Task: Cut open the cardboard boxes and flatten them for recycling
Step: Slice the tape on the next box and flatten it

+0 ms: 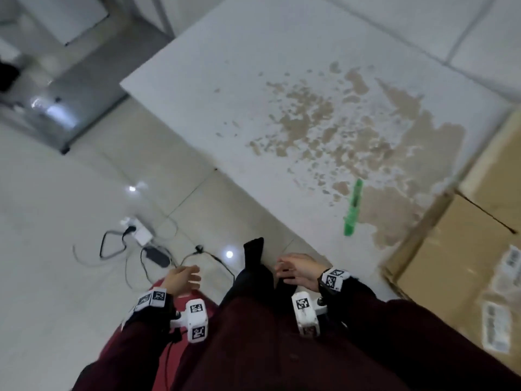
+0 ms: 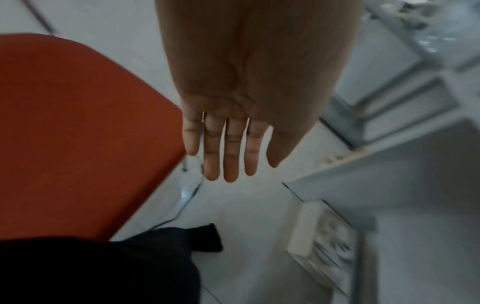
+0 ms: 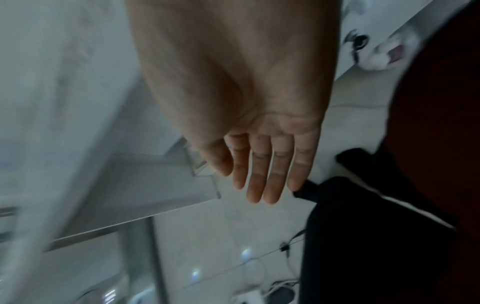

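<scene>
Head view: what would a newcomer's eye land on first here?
Probably the green cutter, the one bright thing, lying alone on the white table beside a wide patch where the surface has worn through to brown. Next comes the big cardboard box with its shipping labels, filling the right edge of the table. Low in the picture both hands, left hand and right hand, hang open and hold nothing.
</scene>
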